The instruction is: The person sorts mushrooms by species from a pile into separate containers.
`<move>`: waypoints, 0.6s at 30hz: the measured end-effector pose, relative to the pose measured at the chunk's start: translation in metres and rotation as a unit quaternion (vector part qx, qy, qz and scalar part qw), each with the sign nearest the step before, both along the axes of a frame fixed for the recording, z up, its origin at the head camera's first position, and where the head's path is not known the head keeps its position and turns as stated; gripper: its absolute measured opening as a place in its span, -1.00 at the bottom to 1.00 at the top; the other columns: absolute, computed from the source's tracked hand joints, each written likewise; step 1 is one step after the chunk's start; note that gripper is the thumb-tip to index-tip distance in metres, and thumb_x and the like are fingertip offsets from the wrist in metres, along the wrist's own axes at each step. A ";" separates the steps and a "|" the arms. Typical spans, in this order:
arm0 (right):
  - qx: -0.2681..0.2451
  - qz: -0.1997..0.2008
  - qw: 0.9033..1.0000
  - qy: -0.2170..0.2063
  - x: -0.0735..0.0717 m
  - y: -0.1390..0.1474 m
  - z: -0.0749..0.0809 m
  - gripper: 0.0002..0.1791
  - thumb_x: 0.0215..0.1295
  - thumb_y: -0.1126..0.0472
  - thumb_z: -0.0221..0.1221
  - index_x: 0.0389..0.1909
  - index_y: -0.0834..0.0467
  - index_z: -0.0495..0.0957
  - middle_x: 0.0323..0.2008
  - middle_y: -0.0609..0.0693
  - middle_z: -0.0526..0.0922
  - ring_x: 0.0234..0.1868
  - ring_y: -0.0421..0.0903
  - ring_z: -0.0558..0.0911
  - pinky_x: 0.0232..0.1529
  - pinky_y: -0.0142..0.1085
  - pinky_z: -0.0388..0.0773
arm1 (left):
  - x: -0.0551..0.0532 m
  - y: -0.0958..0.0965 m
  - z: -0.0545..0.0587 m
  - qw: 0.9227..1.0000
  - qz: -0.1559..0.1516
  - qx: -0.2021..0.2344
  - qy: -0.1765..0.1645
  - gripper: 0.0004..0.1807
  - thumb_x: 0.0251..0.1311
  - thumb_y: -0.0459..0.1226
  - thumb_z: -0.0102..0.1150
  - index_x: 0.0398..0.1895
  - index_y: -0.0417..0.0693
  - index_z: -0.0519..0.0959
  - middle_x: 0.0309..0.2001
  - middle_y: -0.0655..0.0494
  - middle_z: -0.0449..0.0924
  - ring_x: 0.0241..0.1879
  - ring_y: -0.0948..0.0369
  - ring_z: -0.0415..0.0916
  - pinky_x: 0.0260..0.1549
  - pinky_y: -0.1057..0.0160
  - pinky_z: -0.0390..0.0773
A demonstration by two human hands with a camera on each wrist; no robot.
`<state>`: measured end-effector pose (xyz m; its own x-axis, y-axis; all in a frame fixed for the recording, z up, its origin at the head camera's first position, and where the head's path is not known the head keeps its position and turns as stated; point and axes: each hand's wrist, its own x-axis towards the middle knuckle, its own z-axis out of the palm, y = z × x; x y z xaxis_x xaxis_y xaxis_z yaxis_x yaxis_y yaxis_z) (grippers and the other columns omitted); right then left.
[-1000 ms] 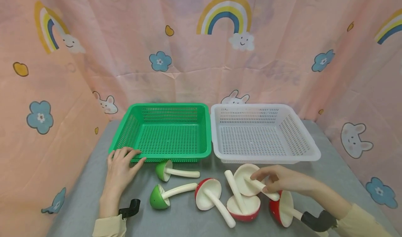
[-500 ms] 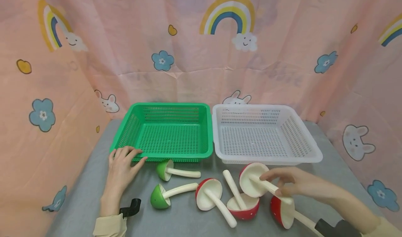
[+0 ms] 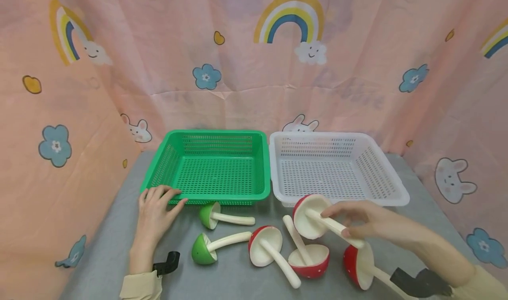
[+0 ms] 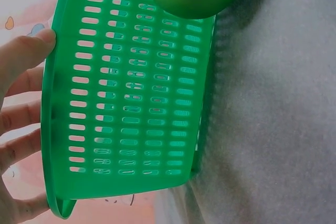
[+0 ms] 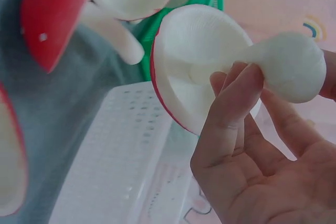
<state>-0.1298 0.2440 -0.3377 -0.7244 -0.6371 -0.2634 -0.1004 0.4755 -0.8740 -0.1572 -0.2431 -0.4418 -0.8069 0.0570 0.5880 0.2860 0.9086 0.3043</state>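
My right hand (image 3: 363, 220) pinches the white stem of a red-capped toy mushroom (image 3: 309, 223), raised above the others near the front of the white basket (image 3: 341, 201). Its pale hollow underside (image 5: 194, 35) faces the camera in the right wrist view. My left hand (image 3: 156, 211) holds the front left rim of the green basket (image 3: 222, 198). In the left wrist view, the thumb (image 4: 39, 45) lies on the rim and the other fingers pass behind it.
Two green-capped mushrooms (image 3: 208, 216) lie before the green basket. Three red-capped ones rest on the grey table (image 3: 230, 282): one mid-front (image 3: 263, 251), one upturned (image 3: 311, 267), and one by the right wrist (image 3: 357, 267). The baskets stand side by side before a pink curtain (image 3: 246, 101).
My right hand has lifted the red-capped mushroom off the group, first drawing it to the right, then raising it slightly back towards the white basket. The left hand stays at the green rim.
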 end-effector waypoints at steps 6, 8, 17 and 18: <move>0.021 -0.015 1.000 -0.009 -0.011 -0.017 0.009 -0.56 0.28 0.20 0.18 0.19 0.08 0.46 0.12 0.15 0.53 0.02 -0.10 0.53 -0.08 -0.26 0.54 | 0.000 0.001 0.001 1.000 0.001 0.003 -0.005 -0.69 -0.04 -0.17 0.46 -0.22 -0.08 0.68 -0.19 -0.05 0.59 -0.05 -0.06 0.46 0.23 -0.29 0.17; 0.024 -0.019 1.000 -0.003 -0.014 -0.023 0.012 -0.56 0.27 0.20 0.18 0.19 0.08 0.47 0.08 0.16 0.54 -0.02 -0.06 0.54 -0.12 -0.24 0.56 | 0.000 0.001 0.001 1.000 0.000 0.003 -0.006 -0.70 -0.03 -0.17 0.46 -0.22 -0.08 0.68 -0.18 -0.05 0.59 -0.05 -0.07 0.46 0.23 -0.30 0.17; 0.028 -0.021 0.999 0.011 -0.039 -0.056 0.021 -0.56 0.24 0.18 0.20 0.17 0.08 0.50 0.06 0.13 0.55 -0.04 0.05 0.49 -0.11 -0.18 0.51 | 0.001 0.001 0.002 1.000 -0.002 0.007 -0.010 -0.71 -0.03 -0.18 0.45 -0.23 -0.08 0.68 -0.20 -0.06 0.59 -0.07 -0.08 0.43 0.23 -0.31 0.15; 0.025 -0.018 0.999 0.007 -0.043 -0.060 0.021 -0.55 0.25 0.19 0.19 0.18 0.09 0.49 0.08 0.13 0.54 -0.02 0.05 0.48 -0.10 -0.18 0.51 | 0.001 0.001 0.002 1.000 -0.003 0.007 -0.009 -0.71 -0.03 -0.17 0.45 -0.23 -0.08 0.68 -0.20 -0.06 0.59 -0.07 -0.08 0.42 0.23 -0.31 0.15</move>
<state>-0.1726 0.1842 -0.3165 -0.7508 -0.5961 -0.2846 -0.0939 0.5228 -0.8473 -0.1563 -0.2416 -0.4400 -0.8171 0.0533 0.5741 0.2849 0.9030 0.3217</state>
